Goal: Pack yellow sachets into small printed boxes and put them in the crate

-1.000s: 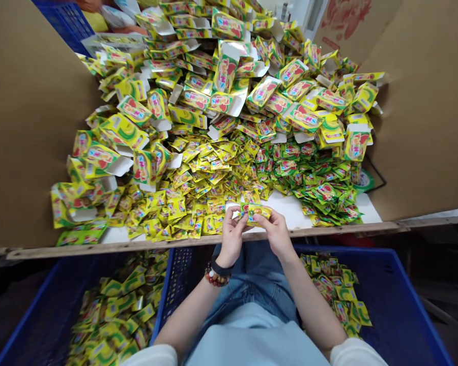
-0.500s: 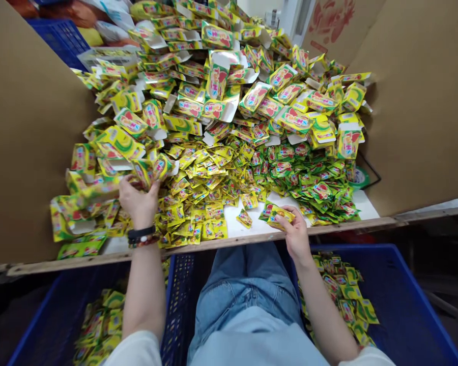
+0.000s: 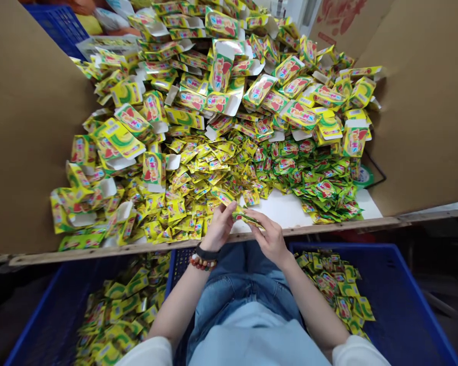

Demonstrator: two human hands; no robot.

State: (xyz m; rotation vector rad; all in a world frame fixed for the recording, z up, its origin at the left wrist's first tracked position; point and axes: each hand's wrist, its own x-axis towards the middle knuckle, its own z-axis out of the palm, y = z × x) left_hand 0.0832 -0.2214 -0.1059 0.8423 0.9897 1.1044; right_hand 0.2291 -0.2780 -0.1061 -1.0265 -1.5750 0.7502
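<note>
Both hands meet over the front edge of the white table. My left hand [image 3: 218, 230], with a dark band and beads at the wrist, is closed on a small yellow candy box [image 3: 222, 195] held at a slant. Close beside it, my right hand [image 3: 270, 239] pinches candy sachets [image 3: 249, 218] against the near end of the box. Whether the sachets are inside the box is hidden by the fingers. Behind the hands lie a heap of yellow sachets [image 3: 191, 178] and, to the right, a heap of green sachets [image 3: 324, 188].
A tall pile of open candy boxes [image 3: 221, 66] fills the back of the table [image 3: 278, 208]. Cardboard walls [image 3: 420, 112] stand at both sides. Below the wooden edge [image 3: 328, 227], a left blue crate [image 3: 46, 310] and a right blue crate [image 3: 404, 305] hold filled-looking packs.
My left hand has moved right from the box pile, bringing a box to the middle. My right hand has shifted left with its sachets to meet it.
</note>
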